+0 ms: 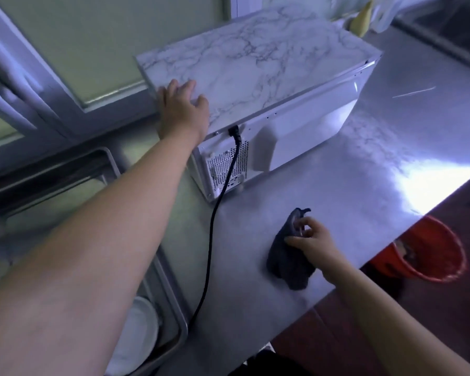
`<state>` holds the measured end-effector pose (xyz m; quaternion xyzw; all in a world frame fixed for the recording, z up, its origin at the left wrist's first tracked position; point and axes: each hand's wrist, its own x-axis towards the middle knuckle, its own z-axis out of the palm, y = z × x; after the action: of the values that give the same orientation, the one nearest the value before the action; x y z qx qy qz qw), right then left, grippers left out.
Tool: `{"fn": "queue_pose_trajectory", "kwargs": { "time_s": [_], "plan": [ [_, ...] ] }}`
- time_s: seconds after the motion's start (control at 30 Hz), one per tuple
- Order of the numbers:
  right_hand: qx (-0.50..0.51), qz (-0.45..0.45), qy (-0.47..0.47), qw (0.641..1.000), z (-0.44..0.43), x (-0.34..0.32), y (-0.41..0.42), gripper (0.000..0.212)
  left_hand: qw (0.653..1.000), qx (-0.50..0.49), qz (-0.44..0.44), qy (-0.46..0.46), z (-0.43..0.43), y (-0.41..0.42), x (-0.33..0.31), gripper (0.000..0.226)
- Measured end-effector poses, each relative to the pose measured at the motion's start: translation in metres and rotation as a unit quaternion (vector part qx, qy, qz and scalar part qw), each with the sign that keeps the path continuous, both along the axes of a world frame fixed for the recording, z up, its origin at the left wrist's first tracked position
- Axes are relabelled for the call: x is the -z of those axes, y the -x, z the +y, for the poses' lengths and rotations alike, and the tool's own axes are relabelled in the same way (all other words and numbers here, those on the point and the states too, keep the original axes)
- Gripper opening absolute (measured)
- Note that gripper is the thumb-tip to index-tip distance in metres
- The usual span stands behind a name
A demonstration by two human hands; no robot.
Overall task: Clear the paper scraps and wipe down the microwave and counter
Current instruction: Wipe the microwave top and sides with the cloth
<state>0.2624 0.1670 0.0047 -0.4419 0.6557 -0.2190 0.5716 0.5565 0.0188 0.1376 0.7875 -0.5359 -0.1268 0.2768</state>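
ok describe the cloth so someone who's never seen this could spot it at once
Find the marble-topped microwave on the steel counter. Right of its black power cord, near the front edge, the right hand grips the cloth. It is the only dark, crumpled thing there.

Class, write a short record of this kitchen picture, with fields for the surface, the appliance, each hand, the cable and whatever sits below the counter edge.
Surface: shiny metal counter
Appliance: white microwave with a marble-patterned top, standing on the counter, vented back towards the camera
Left hand: rests on the near corner of the microwave top, fingers spread
Right hand: grips a dark cloth lying on the counter
Cable: black power cable runs from the microwave's back down across the counter
Below the edge: red bucket, on the right
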Motion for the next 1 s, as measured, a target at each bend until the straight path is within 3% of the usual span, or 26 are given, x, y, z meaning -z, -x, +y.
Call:
{"fn": "queue_pose_trajectory", "kwargs": {
  "time_s": [0.13, 0.3, 0.37, 0.47, 0.53, 0.6, 0.67, 0.77, 0.83, 0.9, 1.0],
  "plan": [
    [-0.064, 0.075, -0.038, 0.994, 0.023, 0.025, 0.002, 0.029, 1.0, 0.004, 0.004, 0.003, 0.003, 0.002, 0.006, 0.05],
    [-0.034, 0.143, 0.083, 0.986, 0.039, 0.012, 0.006, 0.044, 0.999, -0.015, 0.036, 0.02, 0.005, -0.004, 0.006, 0.047],
    [-0.05, 0.237, 0.164, 0.956, 0.047, 0.001, 0.012, 0.049, 0.997, -0.02, 0.06, 0.053, 0.01, -0.006, 0.004, 0.044],
    [-0.023, 0.284, 0.169, 0.944, 0.063, -0.013, 0.029, 0.049, 0.957, -0.039, 0.16, 0.237, 0.041, 0.001, -0.003, 0.036],
    [0.003, 0.25, 0.137, 0.959, 0.079, -0.012, 0.041, 0.044, 0.902, -0.045, 0.163, 0.397, 0.082, 0.019, -0.002, 0.031],
    [0.009, 0.224, 0.107, 0.969, 0.093, -0.008, 0.052, 0.038, 0.872, 0.002, 0.169, 0.459, 0.133, 0.05, 0.013, 0.025],
    [0.033, 0.195, 0.077, 0.977, 0.1, -0.006, 0.06, 0.034, 0.885, 0.062, 0.244, 0.393, 0.185, 0.088, 0.042, 0.022],
    [0.061, 0.163, 0.064, 0.983, 0.1, -0.006, 0.064, 0.028, 0.932, 0.083, 0.321, 0.144, 0.241, 0.133, 0.098, 0.02],
    [0.068, 0.145, 0.069, 0.985, 0.094, -0.006, 0.06, 0.026, 0.943, 0.049, 0.328, 0.003, 0.257, 0.145, 0.133, 0.021],
    [0.078, 0.111, 0.065, 0.989, 0.086, -0.005, 0.053, 0.023, 0.95, 0.02, 0.301, -0.076, 0.265, 0.145, 0.156, 0.029],
    [0.069, 0.073, 0.061, 0.993, 0.068, -0.001, 0.046, 0.019, 0.947, 0.006, 0.265, -0.18, 0.266, 0.142, 0.181, 0.057]
  ]
}}
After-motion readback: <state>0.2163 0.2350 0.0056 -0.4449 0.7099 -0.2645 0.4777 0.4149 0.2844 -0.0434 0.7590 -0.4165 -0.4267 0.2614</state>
